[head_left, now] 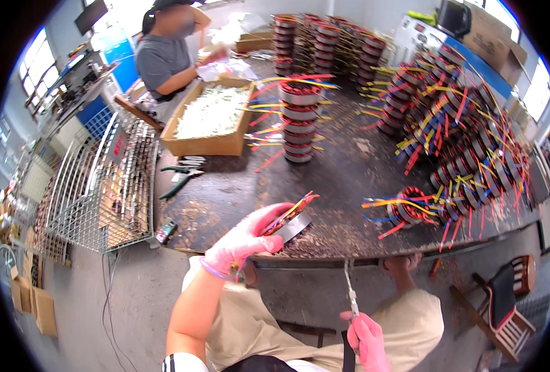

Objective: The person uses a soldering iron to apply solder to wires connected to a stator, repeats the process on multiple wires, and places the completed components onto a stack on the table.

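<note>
Just above the near edge of the table, my left hand (pixel 247 239), in a pink glove, grips a motor stator (pixel 295 228). It is a steel ring with dark red windings, held tilted, and red, yellow and blue lead wires stick up past my fingers. Low over my lap, my right hand (pixel 368 340), also gloved in pink, is closed at the lower end of a thin whitish, cord-like piece with a metal-looking fitting (pixel 352 297). That piece reaches up to the table's front edge; its exact kind is unclear. Ahead stands a stack of stators (pixel 299 127).
Many more stators (pixel 467 149) with loose wires are piled at the right, one lying apart (pixel 408 208). A cardboard box of small white pieces (pixel 213 115), green-handled pliers (pixel 180 181) and a wire cart (pixel 113 186) are left. A co-worker (pixel 169 53) sits at the far left.
</note>
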Action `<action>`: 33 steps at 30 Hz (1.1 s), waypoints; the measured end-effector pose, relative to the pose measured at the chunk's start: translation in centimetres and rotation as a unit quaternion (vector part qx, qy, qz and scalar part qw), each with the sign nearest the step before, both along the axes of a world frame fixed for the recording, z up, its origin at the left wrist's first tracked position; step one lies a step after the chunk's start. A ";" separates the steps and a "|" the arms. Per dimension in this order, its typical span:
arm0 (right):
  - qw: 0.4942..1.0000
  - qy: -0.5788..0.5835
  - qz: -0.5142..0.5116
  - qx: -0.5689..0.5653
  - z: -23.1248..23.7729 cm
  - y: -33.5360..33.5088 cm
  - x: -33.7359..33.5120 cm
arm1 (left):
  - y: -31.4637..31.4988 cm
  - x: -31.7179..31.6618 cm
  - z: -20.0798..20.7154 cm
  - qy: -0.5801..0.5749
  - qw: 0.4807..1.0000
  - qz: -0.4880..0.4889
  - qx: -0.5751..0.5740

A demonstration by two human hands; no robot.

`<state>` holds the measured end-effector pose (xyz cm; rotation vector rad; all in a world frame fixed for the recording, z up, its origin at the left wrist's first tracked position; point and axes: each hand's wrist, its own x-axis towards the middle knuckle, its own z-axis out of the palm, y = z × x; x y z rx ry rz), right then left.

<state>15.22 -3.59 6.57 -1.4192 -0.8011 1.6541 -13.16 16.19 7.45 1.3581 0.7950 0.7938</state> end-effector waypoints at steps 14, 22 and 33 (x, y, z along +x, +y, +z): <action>0.992 0.057 0.077 -0.083 -2.3 -0.7 0.1 | 1.0 2.7 -1.3 0.441 0.822 0.009 0.359; 0.992 0.024 0.092 -0.089 -1.7 -0.2 0.0 | 0.8 2.8 -1.3 0.450 0.825 0.003 0.343; 0.990 0.035 0.090 -0.103 -1.0 -0.3 0.0 | 0.9 2.7 -1.6 0.446 0.822 0.004 0.353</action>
